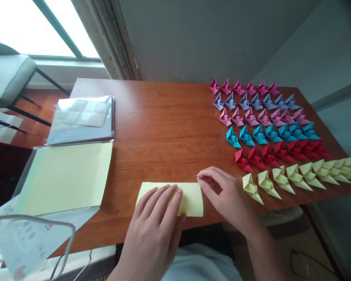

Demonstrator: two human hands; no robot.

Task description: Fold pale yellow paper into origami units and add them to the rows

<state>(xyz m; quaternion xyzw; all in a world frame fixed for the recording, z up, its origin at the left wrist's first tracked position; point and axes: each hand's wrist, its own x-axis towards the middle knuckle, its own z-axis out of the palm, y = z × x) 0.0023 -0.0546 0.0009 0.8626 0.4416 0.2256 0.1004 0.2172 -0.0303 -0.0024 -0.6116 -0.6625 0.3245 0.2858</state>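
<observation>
A pale yellow sheet of paper (194, 203), seemingly folded into a wide rectangle, lies near the table's front edge. My left hand (156, 218) rests on its left and middle part, fingers stretched out and lying flat. At the paper's upper right corner, my right hand (222, 191) has thumb and forefinger closed in a pinch, with the fingertips at the corner. Just right of that hand begins a row of pale yellow folded paper pieces (251, 188). The part of the sheet under my left hand is hidden.
Rows of folded paper pieces fill the table's right side: red (242, 159), blue (233, 136), pink (225, 116), lilac (218, 101) and magenta (214, 86). At left lie a stack of yellow paper (67, 175) and a plastic-wrapped pack (82, 132). A grey cable (71, 238) curves at lower left.
</observation>
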